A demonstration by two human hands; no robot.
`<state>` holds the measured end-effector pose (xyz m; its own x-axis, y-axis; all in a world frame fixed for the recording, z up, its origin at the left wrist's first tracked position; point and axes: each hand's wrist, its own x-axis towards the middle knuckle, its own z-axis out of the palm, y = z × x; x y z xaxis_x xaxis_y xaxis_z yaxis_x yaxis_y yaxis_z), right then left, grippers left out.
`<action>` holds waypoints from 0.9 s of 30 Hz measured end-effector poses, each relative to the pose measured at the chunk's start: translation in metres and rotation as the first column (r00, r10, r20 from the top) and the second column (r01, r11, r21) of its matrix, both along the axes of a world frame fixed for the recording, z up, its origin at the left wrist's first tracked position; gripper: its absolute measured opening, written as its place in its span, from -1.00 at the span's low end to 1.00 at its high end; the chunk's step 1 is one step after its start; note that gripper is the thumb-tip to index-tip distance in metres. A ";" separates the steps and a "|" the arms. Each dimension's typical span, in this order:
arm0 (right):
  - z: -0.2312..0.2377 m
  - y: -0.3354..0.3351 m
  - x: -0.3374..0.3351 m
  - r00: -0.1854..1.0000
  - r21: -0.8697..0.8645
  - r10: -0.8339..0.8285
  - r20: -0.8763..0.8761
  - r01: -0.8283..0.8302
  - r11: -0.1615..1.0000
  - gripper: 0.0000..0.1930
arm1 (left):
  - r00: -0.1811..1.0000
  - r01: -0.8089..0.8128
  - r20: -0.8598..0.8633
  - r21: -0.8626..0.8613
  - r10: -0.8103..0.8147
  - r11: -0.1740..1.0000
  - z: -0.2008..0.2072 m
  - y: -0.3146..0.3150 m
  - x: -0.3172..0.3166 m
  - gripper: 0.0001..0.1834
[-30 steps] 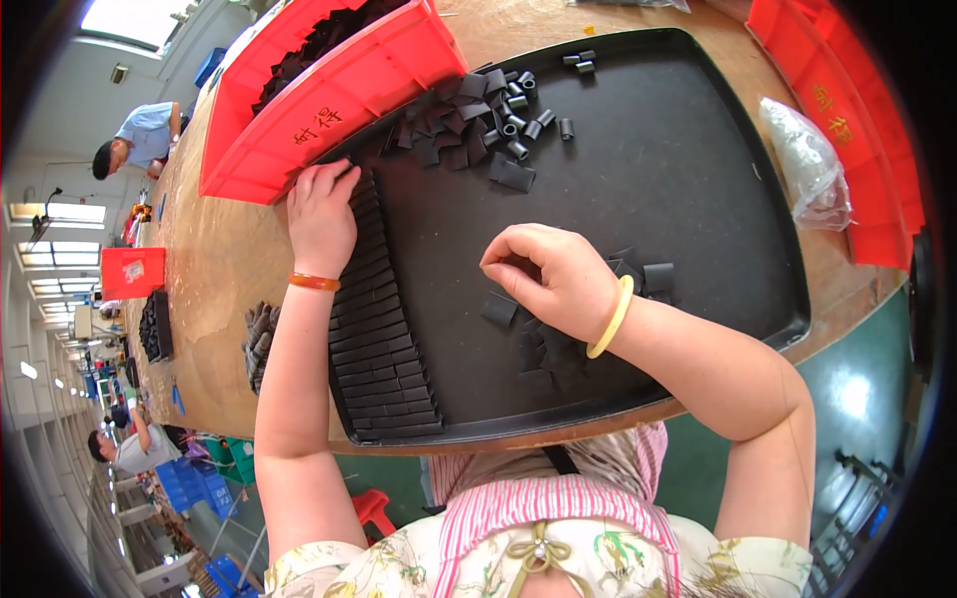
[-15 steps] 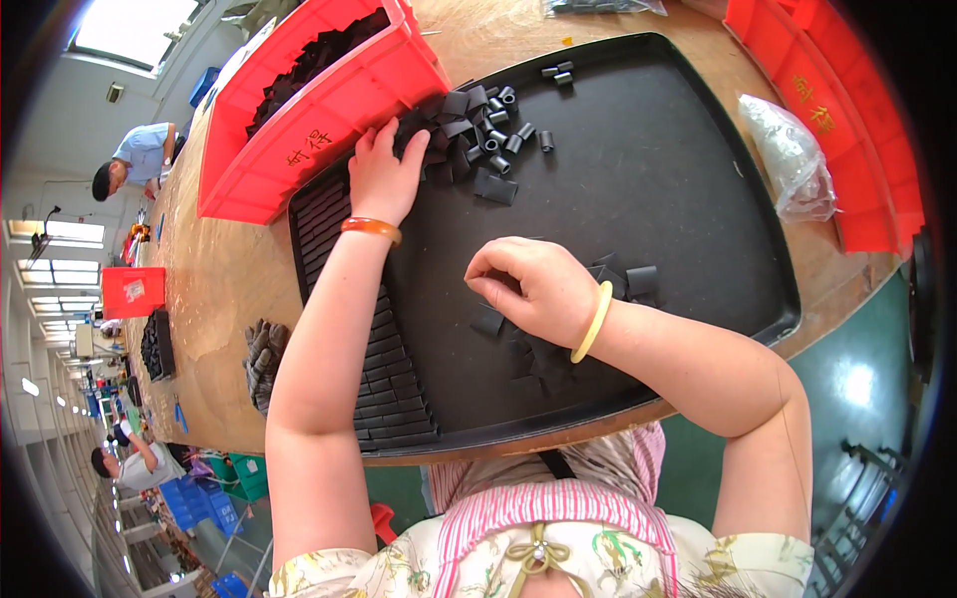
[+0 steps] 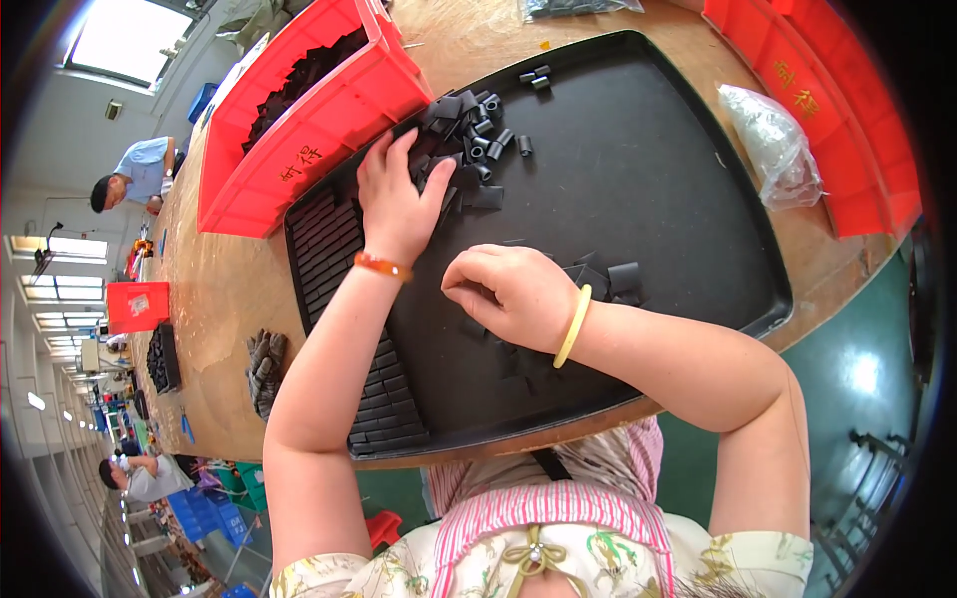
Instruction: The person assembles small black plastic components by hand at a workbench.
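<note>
On the wooden counter (image 3: 224,329) sits a black tray (image 3: 638,169), where the left hand (image 3: 396,211) spreads its fingers over black pieces (image 3: 449,108) heaped near a red bin (image 3: 339,128), while the right hand (image 3: 516,296) curls its fingers above the tray, whether around anything I cannot tell.

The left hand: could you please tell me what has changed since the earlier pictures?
The left hand moved rightward, from the far end of the neat rows to the loose black pieces; it is open, no grip showing. The right hand stays curled over the tray.
</note>
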<state>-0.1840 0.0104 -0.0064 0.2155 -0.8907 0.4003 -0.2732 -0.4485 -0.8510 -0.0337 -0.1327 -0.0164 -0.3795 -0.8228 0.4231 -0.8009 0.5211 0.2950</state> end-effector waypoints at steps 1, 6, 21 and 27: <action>-0.001 0.000 0.000 1.000 -0.004 0.002 -0.007 -0.002 1.000 -0.92 | 0.996 0.085 0.042 -0.059 -0.083 0.995 0.004 -0.009 -0.005 -0.34; -0.002 -0.002 0.003 0.999 -0.021 0.001 -0.040 -0.002 1.000 -0.91 | 0.930 0.337 0.177 -0.051 -0.323 0.940 -0.002 -0.040 -0.019 -0.39; 0.007 -0.003 -0.006 0.997 -0.127 -0.073 0.025 0.076 0.989 -0.90 | 0.987 0.135 -0.098 0.097 -0.126 0.986 -0.010 0.088 0.014 -0.68; 0.020 -0.031 -0.039 0.859 -0.042 -0.431 0.277 0.459 0.887 -0.94 | 0.955 0.279 -0.147 0.151 -0.258 0.948 0.015 0.139 0.005 -0.60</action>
